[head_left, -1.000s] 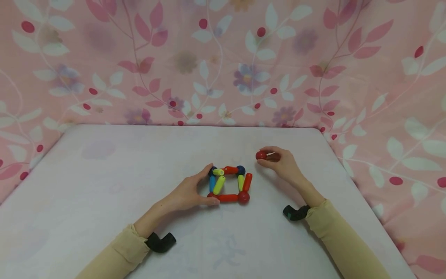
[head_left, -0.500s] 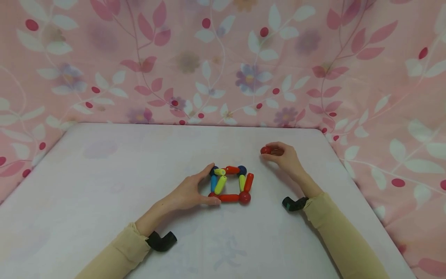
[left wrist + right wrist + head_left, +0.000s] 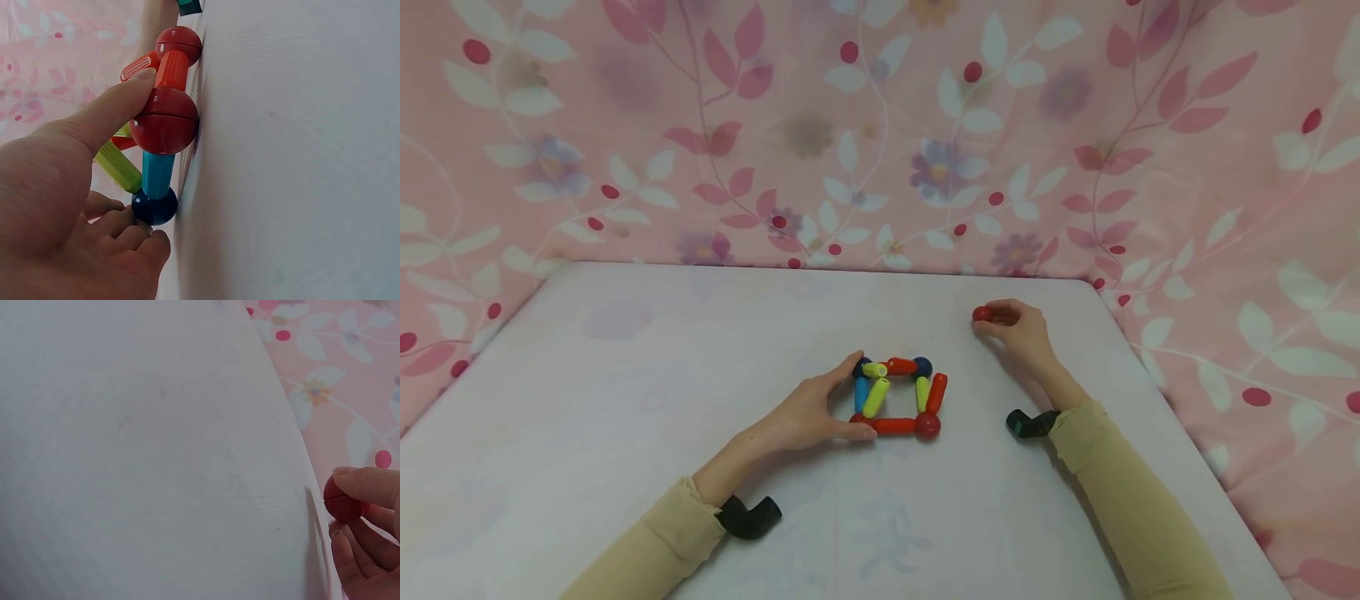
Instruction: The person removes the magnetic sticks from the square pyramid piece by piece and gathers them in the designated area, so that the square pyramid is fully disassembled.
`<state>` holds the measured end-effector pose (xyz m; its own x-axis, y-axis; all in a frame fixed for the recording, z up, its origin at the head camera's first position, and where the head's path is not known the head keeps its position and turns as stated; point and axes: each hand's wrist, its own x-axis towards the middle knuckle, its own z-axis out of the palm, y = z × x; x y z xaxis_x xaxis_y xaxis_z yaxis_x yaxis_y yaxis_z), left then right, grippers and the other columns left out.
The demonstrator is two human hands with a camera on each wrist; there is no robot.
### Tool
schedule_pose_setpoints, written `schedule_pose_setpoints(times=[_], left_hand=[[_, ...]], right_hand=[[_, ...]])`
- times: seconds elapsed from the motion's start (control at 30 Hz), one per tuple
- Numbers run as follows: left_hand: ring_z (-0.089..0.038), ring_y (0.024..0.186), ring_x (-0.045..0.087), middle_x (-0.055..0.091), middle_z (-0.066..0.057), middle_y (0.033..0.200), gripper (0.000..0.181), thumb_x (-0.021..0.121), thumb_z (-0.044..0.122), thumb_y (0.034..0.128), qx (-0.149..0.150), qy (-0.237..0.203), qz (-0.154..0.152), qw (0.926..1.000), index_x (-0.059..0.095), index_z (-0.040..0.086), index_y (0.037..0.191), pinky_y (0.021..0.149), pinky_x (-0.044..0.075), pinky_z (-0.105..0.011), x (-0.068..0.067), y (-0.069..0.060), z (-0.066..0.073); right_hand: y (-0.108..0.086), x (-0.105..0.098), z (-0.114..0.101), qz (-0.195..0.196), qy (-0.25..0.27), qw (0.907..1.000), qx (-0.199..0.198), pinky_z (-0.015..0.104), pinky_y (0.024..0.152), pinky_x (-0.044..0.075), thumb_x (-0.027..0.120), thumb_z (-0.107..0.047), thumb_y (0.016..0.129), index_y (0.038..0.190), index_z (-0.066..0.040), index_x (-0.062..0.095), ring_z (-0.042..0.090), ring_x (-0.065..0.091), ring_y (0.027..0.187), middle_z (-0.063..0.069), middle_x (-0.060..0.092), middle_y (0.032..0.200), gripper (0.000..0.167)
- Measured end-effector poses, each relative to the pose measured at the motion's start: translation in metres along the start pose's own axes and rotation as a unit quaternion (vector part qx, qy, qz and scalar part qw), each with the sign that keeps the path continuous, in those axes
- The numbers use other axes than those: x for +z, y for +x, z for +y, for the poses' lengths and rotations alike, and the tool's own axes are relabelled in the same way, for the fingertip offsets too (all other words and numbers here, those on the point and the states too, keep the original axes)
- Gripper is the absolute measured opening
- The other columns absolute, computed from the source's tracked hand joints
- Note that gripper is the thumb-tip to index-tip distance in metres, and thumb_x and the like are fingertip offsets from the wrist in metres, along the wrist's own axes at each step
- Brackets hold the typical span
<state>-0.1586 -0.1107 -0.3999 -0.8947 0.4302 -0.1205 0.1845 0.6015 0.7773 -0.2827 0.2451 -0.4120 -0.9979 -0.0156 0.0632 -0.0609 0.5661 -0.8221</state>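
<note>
Pink floral cloth [image 3: 880,133] behind white desk [image 3: 940,517]; my left grip [image 3: 811,412] pinches the rod-and-ball frame [image 3: 895,427] on it, my right grip [image 3: 1017,329] a red ball [image 3: 981,315], apart from the frame, farther back to the right. Step looks like steadying frame while handling ball; next move probably calls for a still frame and careful ball placement. No readable brands, labels or writing.

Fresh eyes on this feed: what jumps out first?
The bright frame of coloured rods and balls stands out first on the white table, the left hand holding its left side. Next comes the single red ball, pinched in the right hand farther back and right.
</note>
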Motion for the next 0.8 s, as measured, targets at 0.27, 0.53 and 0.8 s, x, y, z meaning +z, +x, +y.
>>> schedule_pose_setpoints(times=[0.27, 0.53, 0.8], left_hand=[[-0.028, 0.151, 0.027, 0.030, -0.002, 0.164, 0.109, 0.084, 0.050, 0.0760, -0.002, 0.000, -0.003, 1.0000, 0.020, 0.024, 0.161, 0.116, 0.031, -0.058, 0.001, 0.000, 0.001], [-0.027, 0.152, 0.026, 0.029, -0.001, 0.164, 0.109, 0.084, 0.048, 0.0766, -0.003, -0.006, -0.004, 1.0000, 0.019, 0.025, 0.161, 0.118, 0.029, -0.057, 0.002, 0.001, 0.000], [-0.027, 0.151, 0.027, 0.030, -0.001, 0.163, 0.109, 0.084, 0.049, 0.0765, 0.001, -0.007, -0.001, 1.0000, 0.020, 0.025, 0.161, 0.117, 0.030, -0.057, 0.001, 0.000, -0.001]], right_hand=[[0.009, -0.005, 0.007, 0.018, 0.001, 0.9998, 0.008, 0.036, 0.098, 0.047, 0.078, -0.024, 0.089, 0.129, -0.006, 0.063, 0.028, 0.061, 0.112, 0.016, 0.066, 0.123, 0.047], [0.013, -0.006, 0.010, 0.026, 0.001, 0.9995, 0.016, 0.029, 0.094, 0.046, 0.078, -0.023, 0.089, 0.130, -0.005, 0.063, 0.027, 0.060, 0.113, 0.017, 0.065, 0.124, 0.047], [0.013, -0.006, 0.006, 0.022, -0.002, 0.9991, 0.035, 0.036, 0.099, 0.045, 0.077, -0.028, 0.089, 0.133, -0.006, 0.060, 0.029, 0.057, 0.117, 0.017, 0.063, 0.127, 0.052]])
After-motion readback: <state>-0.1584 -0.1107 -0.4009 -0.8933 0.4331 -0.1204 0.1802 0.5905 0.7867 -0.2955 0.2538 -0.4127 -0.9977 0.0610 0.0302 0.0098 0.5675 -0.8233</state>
